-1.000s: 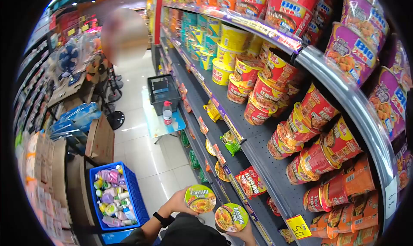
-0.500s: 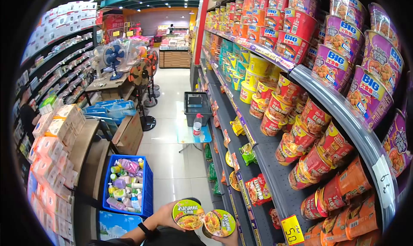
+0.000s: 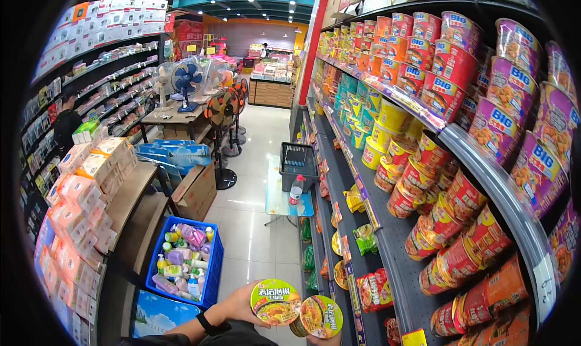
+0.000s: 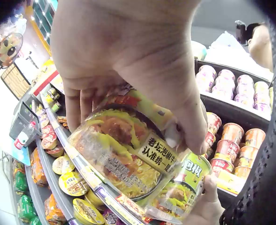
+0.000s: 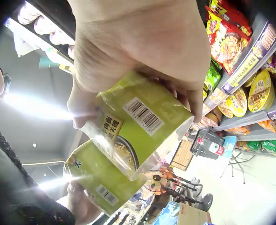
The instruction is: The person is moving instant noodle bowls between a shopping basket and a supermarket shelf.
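Observation:
My left hand [image 3: 241, 305] grips a green-lidded instant noodle cup [image 3: 273, 302] in the head view, its lid turned up. With my right hand [image 3: 328, 339], mostly below the frame edge, I hold a second green-lidded noodle cup [image 3: 321, 317] right beside the first; the lids meet in this view. The left wrist view shows my left fingers and thumb around the first cup [image 4: 121, 150], whose wall carries a noodle picture. In the right wrist view, my right hand [image 5: 138, 42] wraps the second cup [image 5: 152, 112], a barcode on its green wall.
Shelves of stacked red noodle cups [image 3: 457, 249] and purple ones [image 3: 508, 92] rise on the right. At the left stand a blue crate [image 3: 212, 270] of bottles and stacked tissue packs [image 3: 75, 194]. Ahead in the aisle, a small table [image 3: 275, 204] bears a black basket [image 3: 296, 170] and a bottle [image 3: 296, 191].
The head view has tilted up, showing more of the store ahead. The two noodle cups, apart a second ago, have come together side by side, still held in both hands.

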A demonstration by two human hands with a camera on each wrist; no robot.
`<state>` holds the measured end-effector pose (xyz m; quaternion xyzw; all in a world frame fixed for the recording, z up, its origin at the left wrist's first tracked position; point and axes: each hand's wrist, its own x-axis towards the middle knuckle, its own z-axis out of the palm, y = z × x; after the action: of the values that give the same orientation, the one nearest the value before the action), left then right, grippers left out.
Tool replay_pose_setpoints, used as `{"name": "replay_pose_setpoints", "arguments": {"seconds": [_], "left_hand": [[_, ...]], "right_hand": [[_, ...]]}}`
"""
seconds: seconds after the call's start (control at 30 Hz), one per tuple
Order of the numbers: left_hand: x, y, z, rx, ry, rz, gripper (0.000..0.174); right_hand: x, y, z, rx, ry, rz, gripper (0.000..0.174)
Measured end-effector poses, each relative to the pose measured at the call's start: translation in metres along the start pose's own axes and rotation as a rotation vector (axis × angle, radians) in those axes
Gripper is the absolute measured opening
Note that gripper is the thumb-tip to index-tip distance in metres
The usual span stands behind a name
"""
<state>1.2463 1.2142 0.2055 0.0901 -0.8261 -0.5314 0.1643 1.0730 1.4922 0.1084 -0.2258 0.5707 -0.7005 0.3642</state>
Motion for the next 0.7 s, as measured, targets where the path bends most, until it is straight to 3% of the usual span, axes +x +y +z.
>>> {"name": "replay_pose_setpoints", "arguments": {"seconds": [0.23, 0.3, 0.37, 0.5, 0.53, 0.63, 0.7], "left_hand": [[0.018, -0.034, -0.060, 0.090, -0.007, -0.080, 0.109], [0.023, -0.054, -0.090, 0.180, 0.019, -0.090, 0.108], [0.030, -0.086, -0.119, 0.066, 0.044, -0.197, 0.107], [0.046, -0.150, -0.172, -0.059, 0.164, -0.149, 0.108], [0.051, -0.160, -0.189, -0.069, 0.165, -0.149, 0.108], [0.071, -0.189, -0.241, -0.220, 0.197, -0.159, 0.109], [0.083, -0.198, -0.273, -0.244, 0.262, -0.158, 0.111]], "right_hand": [[0.070, -0.081, 0.087, -0.013, -0.137, 0.103, 0.109], [0.110, -0.043, 0.096, -0.001, -0.147, 0.133, 0.108], [0.145, -0.011, 0.106, -0.077, -0.187, 0.084, 0.108], [0.213, -0.019, 0.167, -0.063, -0.212, 0.054, 0.114], [0.230, -0.022, 0.182, -0.180, -0.306, -0.074, 0.094], [0.298, 0.019, 0.194, -0.090, -0.197, -0.022, 0.103], [0.327, 0.020, 0.212, -0.166, -0.225, -0.021, 0.097]]}}
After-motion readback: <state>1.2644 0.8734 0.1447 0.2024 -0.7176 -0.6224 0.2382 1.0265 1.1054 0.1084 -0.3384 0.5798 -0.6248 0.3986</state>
